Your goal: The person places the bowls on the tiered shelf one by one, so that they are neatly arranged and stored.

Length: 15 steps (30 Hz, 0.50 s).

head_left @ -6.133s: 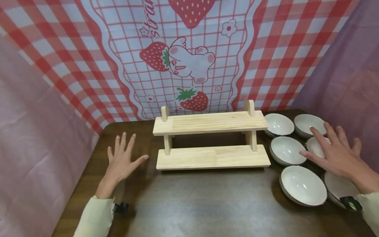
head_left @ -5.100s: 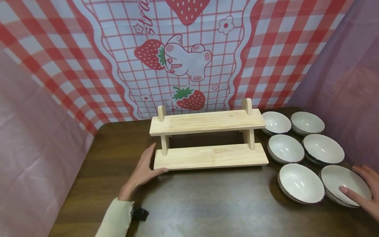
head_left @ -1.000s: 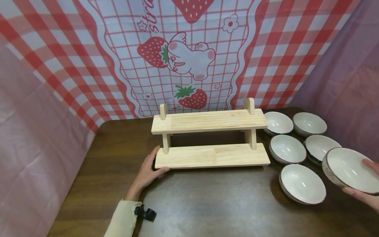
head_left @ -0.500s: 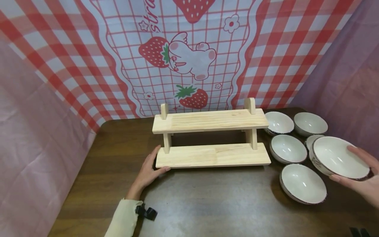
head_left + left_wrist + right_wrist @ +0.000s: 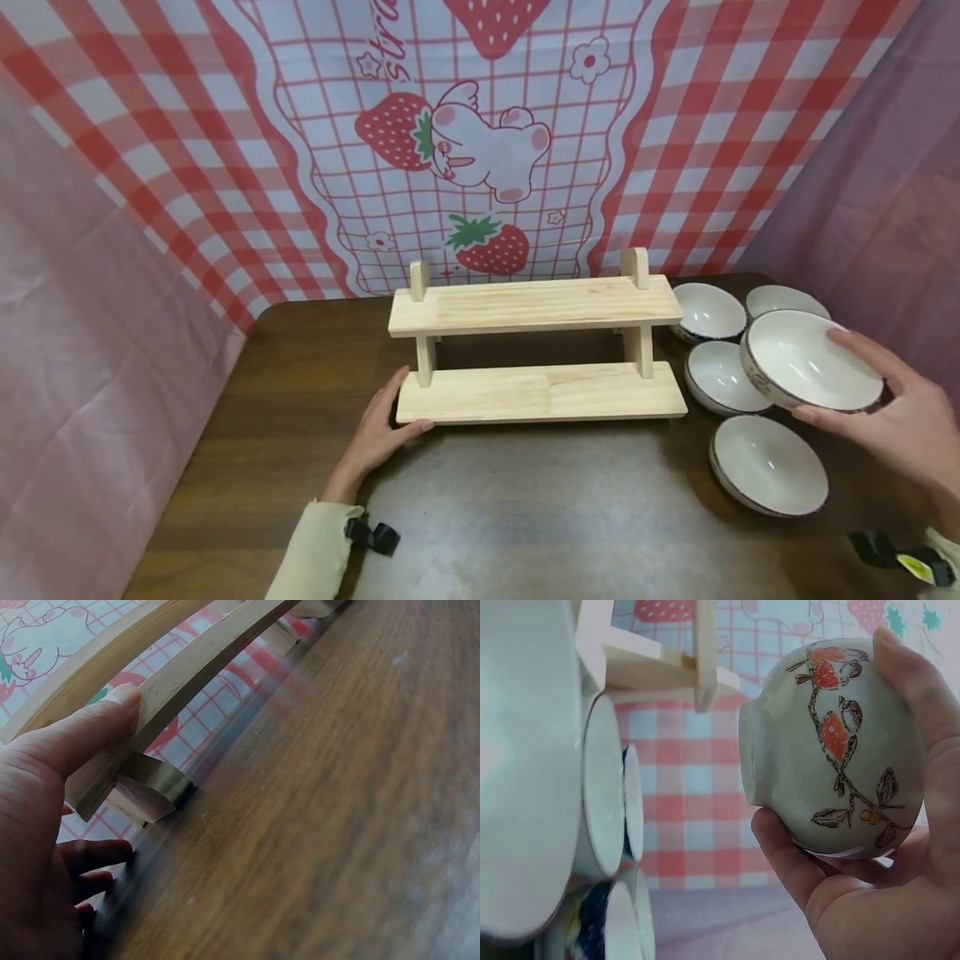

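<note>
A two-tier wooden shelf stands on the table. My left hand holds the left end of its lower board, thumb on the front edge; in the left wrist view the thumb lies against the board and the other fingers are lower down. My right hand grips a white bowl by its side, raised above other bowls at the right. The right wrist view shows the held bowl with a painted branch, orange-red motifs and brown leaves on its outside.
Right of the shelf sit white bowls: a front one, a middle one and two at the back. Another is hidden behind the held bowl. A red-and-white checked cloth hangs behind the brown table; pink drapes flank it.
My right hand has lifted the bowl from the front right of the group and carried it left and toward the back. My left hand moved from beside the shelf onto its left end, then stayed.
</note>
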### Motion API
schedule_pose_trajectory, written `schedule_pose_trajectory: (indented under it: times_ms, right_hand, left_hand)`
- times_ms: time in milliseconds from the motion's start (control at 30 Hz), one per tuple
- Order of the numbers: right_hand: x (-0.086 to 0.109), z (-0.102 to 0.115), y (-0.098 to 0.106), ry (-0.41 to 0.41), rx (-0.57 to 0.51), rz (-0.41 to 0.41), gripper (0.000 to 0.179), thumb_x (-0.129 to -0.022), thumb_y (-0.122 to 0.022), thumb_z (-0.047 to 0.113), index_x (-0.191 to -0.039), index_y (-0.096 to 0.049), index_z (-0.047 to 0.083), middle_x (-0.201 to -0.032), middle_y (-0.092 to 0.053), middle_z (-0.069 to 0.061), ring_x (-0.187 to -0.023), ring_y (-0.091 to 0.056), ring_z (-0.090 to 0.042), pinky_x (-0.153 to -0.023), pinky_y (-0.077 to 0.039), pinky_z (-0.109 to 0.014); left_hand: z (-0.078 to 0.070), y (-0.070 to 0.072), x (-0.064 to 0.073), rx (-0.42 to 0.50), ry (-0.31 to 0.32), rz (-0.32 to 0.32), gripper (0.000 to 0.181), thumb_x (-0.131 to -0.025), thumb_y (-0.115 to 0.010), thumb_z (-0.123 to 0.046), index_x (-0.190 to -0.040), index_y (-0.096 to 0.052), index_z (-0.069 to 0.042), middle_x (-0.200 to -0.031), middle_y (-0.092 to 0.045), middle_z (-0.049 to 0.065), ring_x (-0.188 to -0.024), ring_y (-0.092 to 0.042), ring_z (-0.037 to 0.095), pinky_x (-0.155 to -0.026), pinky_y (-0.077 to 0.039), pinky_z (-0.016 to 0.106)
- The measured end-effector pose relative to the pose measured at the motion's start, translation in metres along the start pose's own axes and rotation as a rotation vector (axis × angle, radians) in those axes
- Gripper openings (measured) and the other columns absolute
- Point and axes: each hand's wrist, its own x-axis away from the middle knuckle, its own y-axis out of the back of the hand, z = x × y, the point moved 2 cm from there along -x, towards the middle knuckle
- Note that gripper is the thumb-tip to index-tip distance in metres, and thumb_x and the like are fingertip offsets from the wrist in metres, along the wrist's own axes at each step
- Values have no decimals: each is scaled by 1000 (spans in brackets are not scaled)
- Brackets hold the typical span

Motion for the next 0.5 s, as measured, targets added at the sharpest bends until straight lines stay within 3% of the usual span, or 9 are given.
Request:
schedule_pose_trajectory:
  times_ms: [267,500]
  right_hand:
    - [-13,18,-8,-6,-19,61,94,-68,-91,12,-149,-48,33,-138,-39,45,-108,-35,30,-87,-20,8]
    - [-26,35,-18,39,-33,63,93,-66,-92,12,-148,-51,29,-135,-42,43,-105,-39,26,-81,-26,5]
  left_hand:
    - [-1,1,0,0,-1,5,98,-83,-80,-38,-160,-24,-17,-163,-32,14,-148,-33,41,-118,-27,65]
    - [-2,1,0,3,-8,-1,98,-83,-81,-38,-160,-25,-16,-164,-32,14,-148,-32,41,-118,-27,65]
